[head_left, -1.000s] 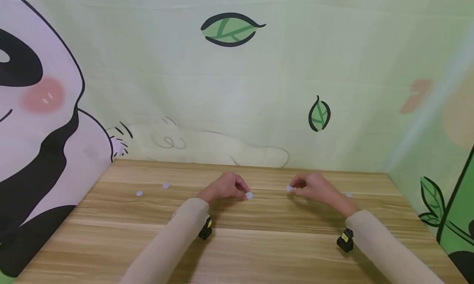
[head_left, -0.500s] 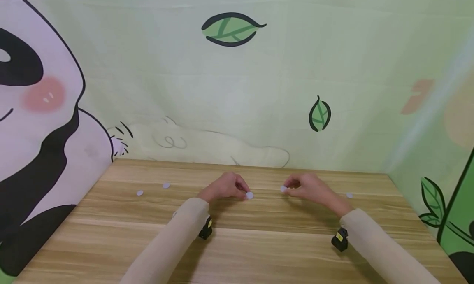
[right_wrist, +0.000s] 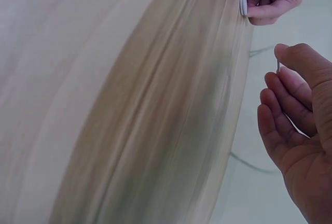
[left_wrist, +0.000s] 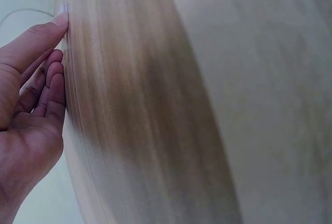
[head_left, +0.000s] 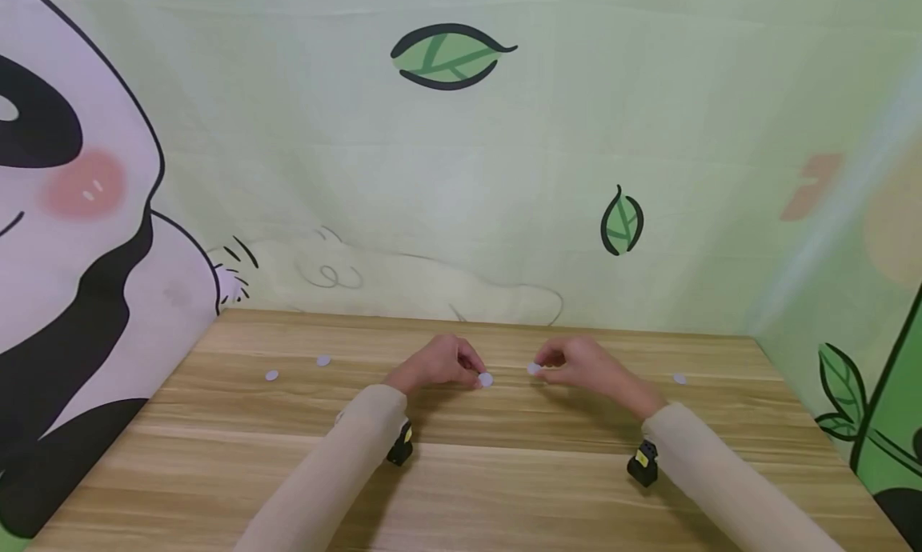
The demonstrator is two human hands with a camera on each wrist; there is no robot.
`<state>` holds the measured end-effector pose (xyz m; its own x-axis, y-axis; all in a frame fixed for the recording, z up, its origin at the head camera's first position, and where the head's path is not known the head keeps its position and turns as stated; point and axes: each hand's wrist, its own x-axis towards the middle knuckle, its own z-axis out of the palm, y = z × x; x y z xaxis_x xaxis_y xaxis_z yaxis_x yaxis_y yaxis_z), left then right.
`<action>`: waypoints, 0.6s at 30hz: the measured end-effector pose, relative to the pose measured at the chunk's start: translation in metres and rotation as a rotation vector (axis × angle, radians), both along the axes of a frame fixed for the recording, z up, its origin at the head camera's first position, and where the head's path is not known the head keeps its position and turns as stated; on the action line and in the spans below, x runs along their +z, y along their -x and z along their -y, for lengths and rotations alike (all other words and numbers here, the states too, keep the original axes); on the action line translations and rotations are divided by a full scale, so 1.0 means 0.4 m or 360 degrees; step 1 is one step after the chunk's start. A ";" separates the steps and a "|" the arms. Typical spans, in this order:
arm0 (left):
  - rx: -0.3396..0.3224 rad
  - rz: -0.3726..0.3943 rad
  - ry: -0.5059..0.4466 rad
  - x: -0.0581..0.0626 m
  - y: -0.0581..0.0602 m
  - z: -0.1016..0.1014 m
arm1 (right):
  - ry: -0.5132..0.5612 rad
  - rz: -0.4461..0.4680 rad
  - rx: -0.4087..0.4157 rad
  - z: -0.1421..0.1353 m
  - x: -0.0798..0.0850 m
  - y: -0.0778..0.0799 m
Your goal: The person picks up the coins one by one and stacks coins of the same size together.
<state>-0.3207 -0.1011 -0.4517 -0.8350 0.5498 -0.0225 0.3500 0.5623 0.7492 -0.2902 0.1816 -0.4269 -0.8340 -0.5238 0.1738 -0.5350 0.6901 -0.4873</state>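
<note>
In the head view my left hand (head_left: 441, 362) rests low over the table and steadies a short stack of white round discs (head_left: 486, 380) between thumb and finger. The right wrist view shows that stack edge-on (right_wrist: 243, 4), a few thin discs together, with the left thumb and a finger at its side. My right hand (head_left: 579, 364) pinches one thin white disc (head_left: 534, 369) by its edge, thumb against fingertip. This disc (right_wrist: 278, 64) is held above the tabletop, a short way right of the stack. In the left wrist view the left fingers hide most of the stack (left_wrist: 65, 8).
Two loose white discs, a nearer one (head_left: 271, 375) and a farther one (head_left: 324, 361), lie on the wooden table (head_left: 504, 488) at left. Another disc (head_left: 679, 378) lies at right, beyond the right wrist. A printed cloth backdrop (head_left: 288, 136) rises behind the table's back edge.
My right hand has moved left with its disc, closing much of the distance to the stack. The left hand and its stack have stayed in place.
</note>
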 end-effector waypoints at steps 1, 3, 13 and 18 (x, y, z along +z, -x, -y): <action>-0.0002 0.0000 -0.0003 -0.001 0.001 0.000 | 0.0002 0.0000 0.0002 0.004 0.001 0.000; -0.0001 0.0000 -0.0008 -0.004 0.003 0.001 | 0.0003 0.0006 0.0001 0.012 0.002 0.000; -0.0026 -0.0040 -0.0011 -0.009 0.009 0.000 | -0.0037 0.0005 0.0034 0.040 -0.003 0.013; -0.0040 -0.0048 -0.0003 -0.004 0.008 0.001 | -0.0071 0.0061 0.0064 0.055 -0.003 0.018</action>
<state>-0.3238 -0.1015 -0.4533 -0.8211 0.5708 0.0034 0.3863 0.5514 0.7394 -0.2976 0.1597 -0.4282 -0.8176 -0.5636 0.1178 -0.5442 0.6897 -0.4776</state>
